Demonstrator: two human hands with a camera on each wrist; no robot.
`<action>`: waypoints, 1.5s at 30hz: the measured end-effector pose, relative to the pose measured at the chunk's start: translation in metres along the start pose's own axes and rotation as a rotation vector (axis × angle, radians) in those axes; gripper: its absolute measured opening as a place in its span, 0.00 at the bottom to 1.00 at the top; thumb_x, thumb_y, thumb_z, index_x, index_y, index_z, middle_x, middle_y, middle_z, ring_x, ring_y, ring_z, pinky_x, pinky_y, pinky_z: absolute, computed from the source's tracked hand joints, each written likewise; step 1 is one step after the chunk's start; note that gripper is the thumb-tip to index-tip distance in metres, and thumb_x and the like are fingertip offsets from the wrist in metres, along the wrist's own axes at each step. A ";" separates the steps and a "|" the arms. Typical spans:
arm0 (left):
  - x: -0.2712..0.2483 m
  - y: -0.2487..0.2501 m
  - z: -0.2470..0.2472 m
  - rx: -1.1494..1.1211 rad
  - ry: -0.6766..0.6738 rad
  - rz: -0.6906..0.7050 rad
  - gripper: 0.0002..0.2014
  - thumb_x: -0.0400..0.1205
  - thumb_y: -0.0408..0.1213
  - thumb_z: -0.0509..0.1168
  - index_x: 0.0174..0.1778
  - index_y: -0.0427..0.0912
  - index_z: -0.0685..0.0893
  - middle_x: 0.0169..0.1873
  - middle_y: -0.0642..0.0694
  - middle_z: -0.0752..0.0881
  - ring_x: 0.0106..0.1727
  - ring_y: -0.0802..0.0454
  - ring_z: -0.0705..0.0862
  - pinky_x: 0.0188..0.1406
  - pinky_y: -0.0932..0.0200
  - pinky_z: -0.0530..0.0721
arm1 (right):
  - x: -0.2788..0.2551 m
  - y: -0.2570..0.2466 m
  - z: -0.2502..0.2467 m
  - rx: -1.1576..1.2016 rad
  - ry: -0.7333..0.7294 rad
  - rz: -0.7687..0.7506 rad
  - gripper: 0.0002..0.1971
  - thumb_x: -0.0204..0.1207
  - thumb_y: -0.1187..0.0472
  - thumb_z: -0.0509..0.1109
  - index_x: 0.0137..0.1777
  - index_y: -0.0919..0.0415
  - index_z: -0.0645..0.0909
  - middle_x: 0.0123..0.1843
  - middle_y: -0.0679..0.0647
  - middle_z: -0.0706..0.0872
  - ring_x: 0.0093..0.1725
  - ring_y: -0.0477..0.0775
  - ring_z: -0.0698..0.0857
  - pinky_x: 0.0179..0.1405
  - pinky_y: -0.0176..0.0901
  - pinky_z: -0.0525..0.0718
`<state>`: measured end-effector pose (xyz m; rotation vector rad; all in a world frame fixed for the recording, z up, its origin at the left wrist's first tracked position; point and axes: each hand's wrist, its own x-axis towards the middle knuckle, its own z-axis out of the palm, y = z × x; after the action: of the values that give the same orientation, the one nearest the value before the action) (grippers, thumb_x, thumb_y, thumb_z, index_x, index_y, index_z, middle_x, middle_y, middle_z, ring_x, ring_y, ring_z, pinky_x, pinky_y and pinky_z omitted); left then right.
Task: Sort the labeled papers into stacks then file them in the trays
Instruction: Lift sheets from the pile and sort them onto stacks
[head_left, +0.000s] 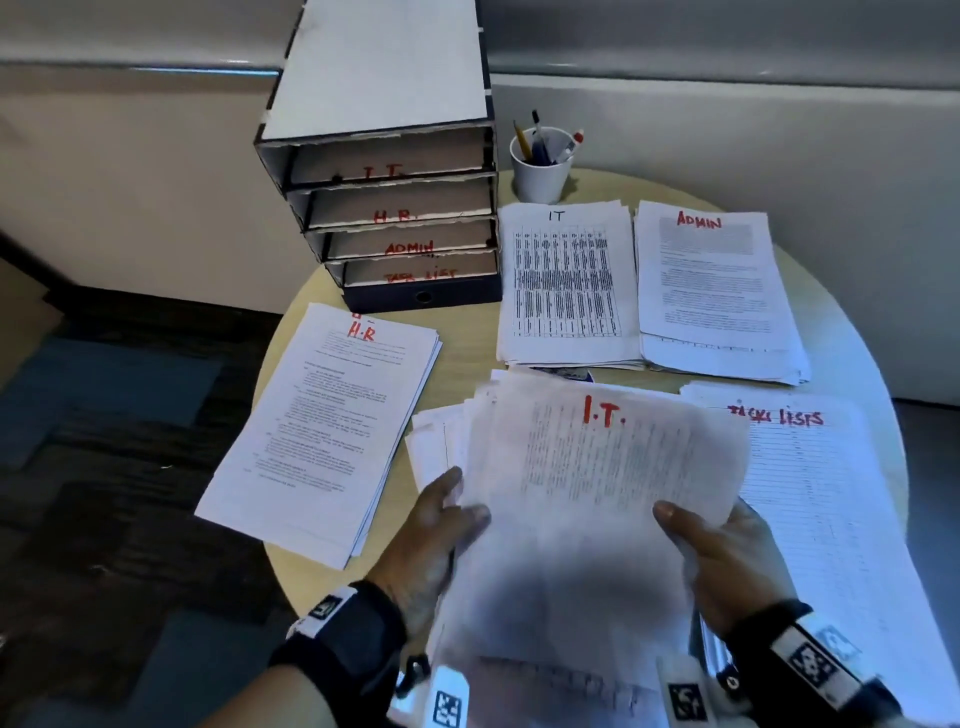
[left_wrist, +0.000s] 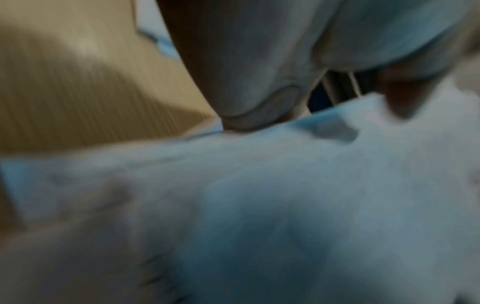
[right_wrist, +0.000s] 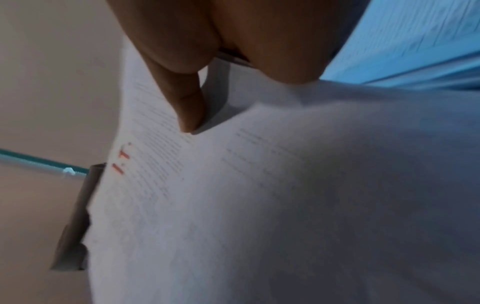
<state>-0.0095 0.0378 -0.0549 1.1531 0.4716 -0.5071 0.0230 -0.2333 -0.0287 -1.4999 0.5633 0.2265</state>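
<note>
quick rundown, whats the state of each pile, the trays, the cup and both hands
I.T. sheet: lifted, held in both hands
left hand: grips the sheet's left edge
right hand: thumb pinches its right edge
HR stack: flat, skewed
IT stack: flat
Admin stack: flat, beside IT stack
Task Lists stack: flat, partly covered
trays: labeled, contents unclear
cup: upright, holds pens

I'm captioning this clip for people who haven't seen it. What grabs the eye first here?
The sheet marked I.T. in red, held up front and centre by the left hand and right hand. Behind it, sorted stacks lie on the round table, and a tray unit with red-lettered shelves stands at the back left.
</note>
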 end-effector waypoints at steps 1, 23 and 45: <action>-0.005 -0.004 0.001 0.181 0.011 0.024 0.23 0.78 0.37 0.69 0.72 0.46 0.80 0.69 0.41 0.85 0.67 0.40 0.85 0.70 0.33 0.79 | 0.000 -0.002 0.003 0.028 0.007 0.012 0.14 0.74 0.75 0.72 0.58 0.64 0.85 0.47 0.57 0.93 0.47 0.59 0.92 0.47 0.50 0.91; -0.044 0.168 0.002 1.257 0.942 0.783 0.27 0.72 0.45 0.74 0.67 0.47 0.81 0.61 0.41 0.83 0.65 0.40 0.79 0.65 0.44 0.77 | -0.003 -0.136 0.018 -0.928 -0.204 -0.699 0.10 0.64 0.46 0.68 0.34 0.52 0.77 0.27 0.50 0.78 0.31 0.50 0.79 0.34 0.52 0.80; -0.016 0.085 0.046 0.301 0.207 0.527 0.27 0.62 0.40 0.81 0.59 0.40 0.87 0.52 0.45 0.92 0.56 0.47 0.90 0.58 0.46 0.89 | -0.030 -0.086 0.031 -0.144 -0.080 -0.624 0.16 0.64 0.74 0.82 0.36 0.50 0.87 0.29 0.31 0.88 0.34 0.30 0.86 0.39 0.22 0.81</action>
<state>0.0327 0.0241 0.0317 1.5649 0.2536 0.0034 0.0453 -0.2043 0.0604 -1.7242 -0.0024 -0.1629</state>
